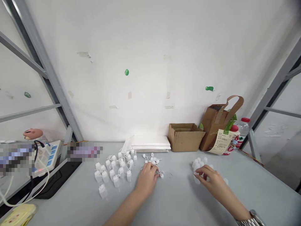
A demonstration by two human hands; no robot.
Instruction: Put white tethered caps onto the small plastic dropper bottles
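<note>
Near the middle of the gray table (174, 204), the left hand (146, 179) is low, with its back up and its fingers bent. Its fingertips are at the near edge of a small heap of white caps (152, 155). One more cap (161, 176) sits right by its thumb and first finger. Those fingers are close together, but I cannot tell if they pinch anything.

Over on the right, the right hand (211, 176) is bent too. Its thumb and first finger make a narrow curve, and the tips almost meet at the top of a small clear-white bottle (197, 180). I cannot tell if they hold it or only touch it. More of these bottles (205, 160) stand in a bunch just behind that hand. A shiny watch (255, 218) is on that wrist.

To the left of the left hand, many white bottles with caps on (116, 181) stand in a loose group. Behind the caps lies a stack of white sheets (148, 144), next to a brown box (187, 142).
</note>
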